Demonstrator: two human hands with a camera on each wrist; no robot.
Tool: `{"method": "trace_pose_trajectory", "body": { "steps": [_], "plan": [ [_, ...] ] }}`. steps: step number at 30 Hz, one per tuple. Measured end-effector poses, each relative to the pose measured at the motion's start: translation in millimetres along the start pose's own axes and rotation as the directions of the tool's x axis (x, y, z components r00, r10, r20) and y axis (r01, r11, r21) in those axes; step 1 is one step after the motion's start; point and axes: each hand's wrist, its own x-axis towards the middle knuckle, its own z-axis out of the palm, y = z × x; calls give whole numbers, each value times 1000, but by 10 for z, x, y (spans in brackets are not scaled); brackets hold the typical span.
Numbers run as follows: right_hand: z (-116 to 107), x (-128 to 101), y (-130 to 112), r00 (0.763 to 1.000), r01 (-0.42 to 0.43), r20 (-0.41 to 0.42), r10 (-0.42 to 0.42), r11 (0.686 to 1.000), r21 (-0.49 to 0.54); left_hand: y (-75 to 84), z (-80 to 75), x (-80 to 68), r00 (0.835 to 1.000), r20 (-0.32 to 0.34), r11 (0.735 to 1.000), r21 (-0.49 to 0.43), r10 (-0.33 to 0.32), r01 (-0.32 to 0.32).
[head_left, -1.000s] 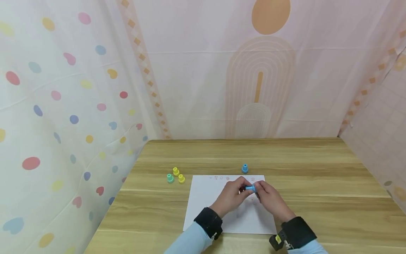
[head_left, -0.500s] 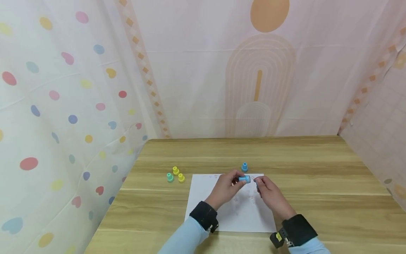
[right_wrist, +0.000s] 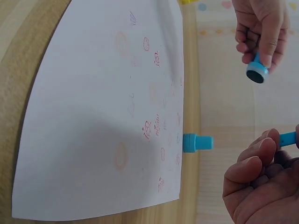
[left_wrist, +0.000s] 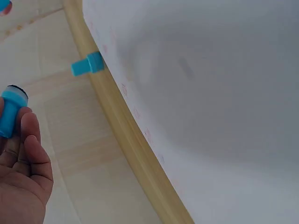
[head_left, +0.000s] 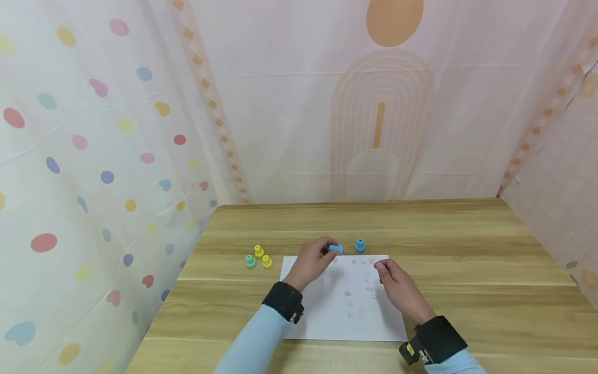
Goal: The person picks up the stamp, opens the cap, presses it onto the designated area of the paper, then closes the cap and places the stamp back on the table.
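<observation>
- Head view: you are holding a blue stamp (head_left: pixel 334 249) in your left hand (head_left: pixel 312 262) over the far paper (head_left: pixel 327 317) edge on the counter (head_left: pixel 467 270); judging by that, setting down comes next.
- Left wrist: your fingers (left_wrist: pixel 28 140) are curling round it.
- Right wrist: your right hand (right_wrist: pixel 261 186) is pinching a small blue cap (right_wrist: pixel 288 138).

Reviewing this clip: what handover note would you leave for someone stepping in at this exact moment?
Left hand: pinches a blue stamp, dark face exposed, over the far edge of the paper.
Right hand: holds a small blue piece, probably the cap, over the paper's right side.
Second blue stamp stands just beyond the paper; two yellow stamps and a green stamp sit to the left on the table.
Done: many faint red prints on the paper.
Left: likely pressing the held stamp, then recapping.
</observation>
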Motion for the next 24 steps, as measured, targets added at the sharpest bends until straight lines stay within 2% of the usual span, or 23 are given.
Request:
{"method": "trace_pose_trajectory", "body": {
  "steps": [4, 7, 12, 15, 19, 24],
  "plan": [
    [3, -1, 22, 1000, -8, 4, 8, 1000, 11, -96, -51, 27, 1000, 20, 992, 129, 9, -11],
    [8, 1, 46, 1000, -11, 5, 11, 1000, 15, -141, -79, 47, 999, 38, 972, 235, 11, -20],
    [20, -1, 58, 1000, 5, -5, -5, 1000, 11, -180, -101, 65, 996, 81, 918, 388, 49, -77],
    [26, -2, 58, 1000, 13, -6, -12, 1000, 11, -225, -81, 83, 992, 108, 872, 477, 68, -111],
    [30, -6, 55, 1000, -6, -1, 6, 1000, 24, -255, -44, 106, 987, 154, 821, 557, 47, -127],
    [27, -11, 51, 999, -32, 1, 32, 999, 40, -242, 2, 127, 978, 205, 792, 593, 29, -148]
  ]
}}
